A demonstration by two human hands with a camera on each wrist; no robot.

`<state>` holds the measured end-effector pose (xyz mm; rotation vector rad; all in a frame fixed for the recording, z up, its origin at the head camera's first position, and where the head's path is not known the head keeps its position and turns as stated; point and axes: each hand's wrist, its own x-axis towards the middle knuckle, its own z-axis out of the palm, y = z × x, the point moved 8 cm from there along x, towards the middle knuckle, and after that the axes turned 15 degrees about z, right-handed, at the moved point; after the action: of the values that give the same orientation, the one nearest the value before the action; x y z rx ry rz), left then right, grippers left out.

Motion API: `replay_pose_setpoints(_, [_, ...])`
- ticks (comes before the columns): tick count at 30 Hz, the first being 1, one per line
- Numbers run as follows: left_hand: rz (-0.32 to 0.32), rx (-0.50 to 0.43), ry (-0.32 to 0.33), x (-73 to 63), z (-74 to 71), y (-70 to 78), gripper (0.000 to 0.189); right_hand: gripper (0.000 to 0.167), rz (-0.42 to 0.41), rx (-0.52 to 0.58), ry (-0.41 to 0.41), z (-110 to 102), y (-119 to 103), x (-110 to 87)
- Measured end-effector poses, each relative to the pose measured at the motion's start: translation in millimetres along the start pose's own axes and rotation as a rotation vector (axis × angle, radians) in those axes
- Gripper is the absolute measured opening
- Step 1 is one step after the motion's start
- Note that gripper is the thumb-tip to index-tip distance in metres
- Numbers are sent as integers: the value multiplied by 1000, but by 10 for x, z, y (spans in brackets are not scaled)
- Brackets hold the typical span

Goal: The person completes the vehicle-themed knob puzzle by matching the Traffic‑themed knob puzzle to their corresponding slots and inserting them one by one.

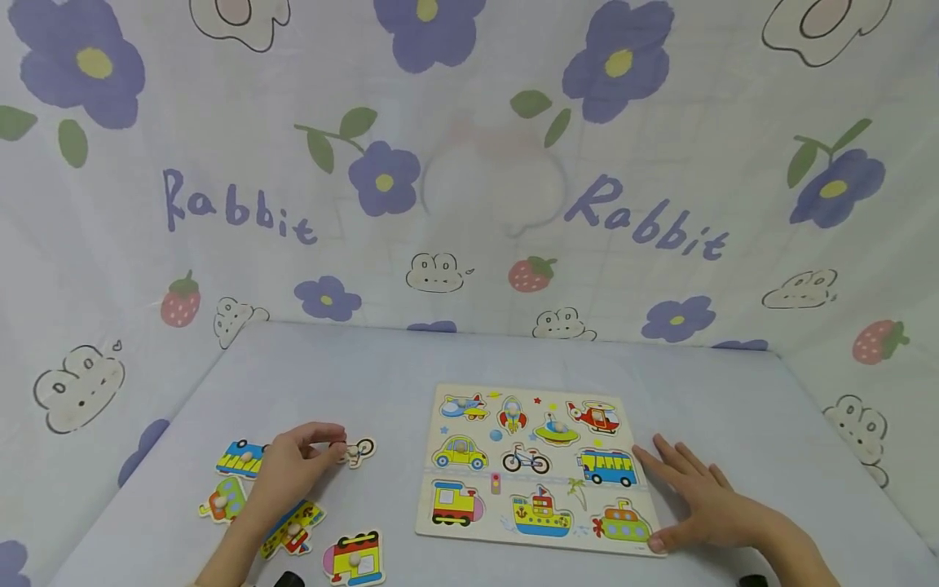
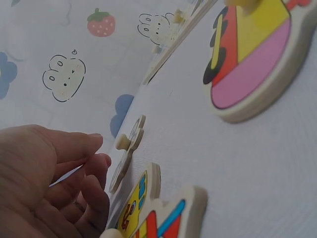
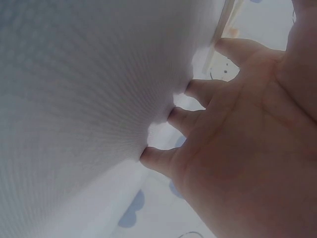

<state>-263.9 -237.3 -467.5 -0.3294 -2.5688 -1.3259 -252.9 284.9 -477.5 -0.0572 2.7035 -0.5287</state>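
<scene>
My left hand (image 1: 292, 466) reaches over the left of the table, fingertips beside a wooden bicycle puzzle piece (image 1: 358, 451). In the left wrist view a small gap separates those bent fingers (image 2: 89, 145) from the piece's knob (image 2: 123, 142). My right hand (image 1: 700, 499) spreads at the right edge of a wooden vehicle puzzle board (image 1: 429, 497), thumb at its lower right corner. Knobbed pieces, including a car (image 1: 460, 453) and a helicopter (image 1: 596, 417), sit in the upper part of the board. The bicycle place (image 1: 526, 461) shows a printed bicycle without a knob.
Around my left arm lie a bus piece (image 1: 240, 458), a submarine piece (image 1: 223, 500), a ship piece (image 1: 293, 530) and a train piece (image 1: 355, 559). A patterned curtain (image 1: 484, 285) rises behind the pale table (image 1: 352, 367) and along its sides.
</scene>
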Motion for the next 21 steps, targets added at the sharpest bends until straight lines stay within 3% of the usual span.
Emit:
replay_pose_setpoints(14, [-67,-16,-54,-15,97,-85,21,116,-7,-1,-1,-7,-21,5])
replay_pose_setpoints(21, [-69,15,-42,-15,121,-99,22,117,10,13,-6,0,-14,-8])
